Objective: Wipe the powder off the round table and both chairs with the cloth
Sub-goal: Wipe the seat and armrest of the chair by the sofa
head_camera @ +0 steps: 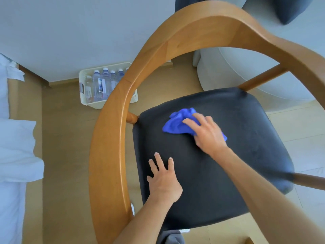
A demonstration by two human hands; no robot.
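Note:
A wooden chair [112, 138] with a curved back rail and a black padded seat [246, 138] fills the view below me. A crumpled blue cloth [177, 122] lies on the far middle of the seat. My right hand [207, 132] presses down on the cloth with fingers spread over it. My left hand [163, 180] rests flat on the near left part of the seat, fingers straight and apart. A few tiny pale specks show on the seat just left of my left fingertips. The round table is out of view.
A white basket [84, 95] of water bottles stands on the floor by the wall, behind the chair's rail. A bed with white bedding [15, 147] lies along the left edge. A pale upholstered seat [246, 71] with a dark cushion [295, 9] stands beyond the chair.

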